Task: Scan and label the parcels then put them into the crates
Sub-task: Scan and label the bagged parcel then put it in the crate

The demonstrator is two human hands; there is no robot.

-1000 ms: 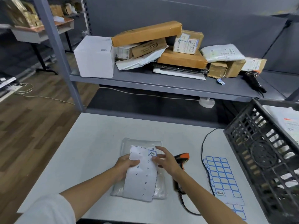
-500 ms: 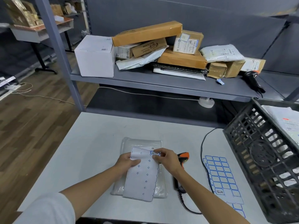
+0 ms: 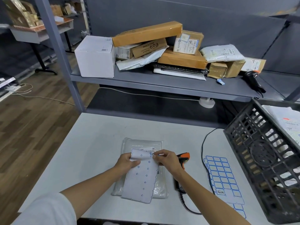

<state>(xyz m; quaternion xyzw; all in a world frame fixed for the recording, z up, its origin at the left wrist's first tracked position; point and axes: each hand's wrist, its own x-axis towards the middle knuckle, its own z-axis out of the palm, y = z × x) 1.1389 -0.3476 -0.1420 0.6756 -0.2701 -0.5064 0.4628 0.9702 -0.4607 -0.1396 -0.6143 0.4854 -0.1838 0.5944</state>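
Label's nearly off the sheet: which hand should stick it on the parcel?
Right. The right hand already pinches the label directly over the clear parcel, while the left hand holds the backing sheet.

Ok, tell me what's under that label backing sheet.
A clear plastic parcel lies under the backing sheet, flat on the table. Its barcode label peeks out; the middle is covered.

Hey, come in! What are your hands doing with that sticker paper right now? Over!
Left hand holds sticker sheet, top edge curled. Right hand pinches a sticker at its top corner. Plastic-bagged parcel lies underneath on table. Nothing blocking.
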